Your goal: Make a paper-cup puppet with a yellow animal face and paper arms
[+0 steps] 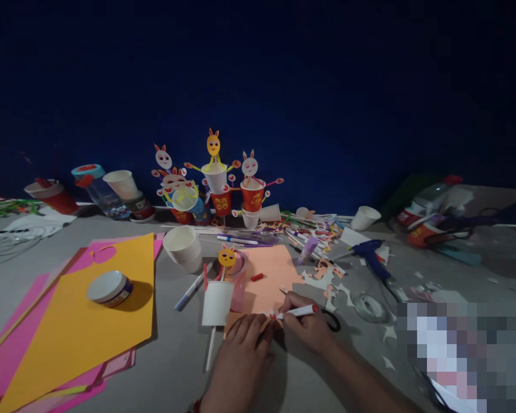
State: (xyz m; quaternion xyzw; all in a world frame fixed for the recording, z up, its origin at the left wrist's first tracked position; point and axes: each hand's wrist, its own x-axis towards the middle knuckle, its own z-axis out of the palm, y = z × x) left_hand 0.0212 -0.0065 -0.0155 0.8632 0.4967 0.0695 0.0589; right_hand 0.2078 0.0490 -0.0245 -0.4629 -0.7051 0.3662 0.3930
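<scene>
My right hand [305, 324] grips a white marker [300, 311] with a red end, its tip at a small white cutout [272, 315] bearing red marks. Fingers bent but resting flat, my left hand [247, 344] presses down beside that cutout, at the near edge of the peach paper [269, 261]. A red marker cap [257, 277] lies on this sheet. Partly hidden under my right hand are scissors, with a black handle [333, 321] showing. Left of the sheet stands a white paper cup [217, 304] on a stick, with a yellow animal face [226, 257] above it.
Finished-looking cup figures [217, 183] stand at the back. Stacked paper cups [183, 248], yellow paper [107, 321] and a white jar lid [109, 288] are left. Rightward lie paper scraps [322, 278], clear tape [370, 307] and a blue glue gun [372, 256].
</scene>
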